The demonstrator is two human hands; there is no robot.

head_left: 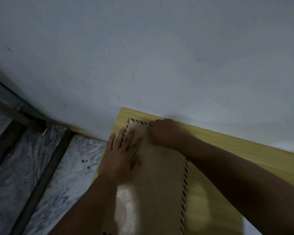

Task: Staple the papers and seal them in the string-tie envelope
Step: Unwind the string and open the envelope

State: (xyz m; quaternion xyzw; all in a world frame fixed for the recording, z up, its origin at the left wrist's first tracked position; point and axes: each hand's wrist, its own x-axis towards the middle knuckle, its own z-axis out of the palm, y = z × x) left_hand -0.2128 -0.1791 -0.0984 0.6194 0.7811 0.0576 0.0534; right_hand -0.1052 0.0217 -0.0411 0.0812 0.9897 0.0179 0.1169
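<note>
A long brown envelope (161, 180) with a red-and-blue striped border lies flat on a pale yellow wooden table (227, 150), its flap end pointing toward the wall. My left hand (122, 156) lies flat on the envelope's upper left part, fingers straight and pressing it down. My right hand (165, 131) sits at the flap end with fingers curled, pinching a thin pale string (143, 139) that runs toward the left hand. The papers and any stapler are out of sight.
A plain grey wall (143, 56) rises directly behind the table. Marbled grey floor tiles (61, 175) with dark seams lie to the left, below the table's left edge. A white sheet corner (249, 228) shows at the bottom right.
</note>
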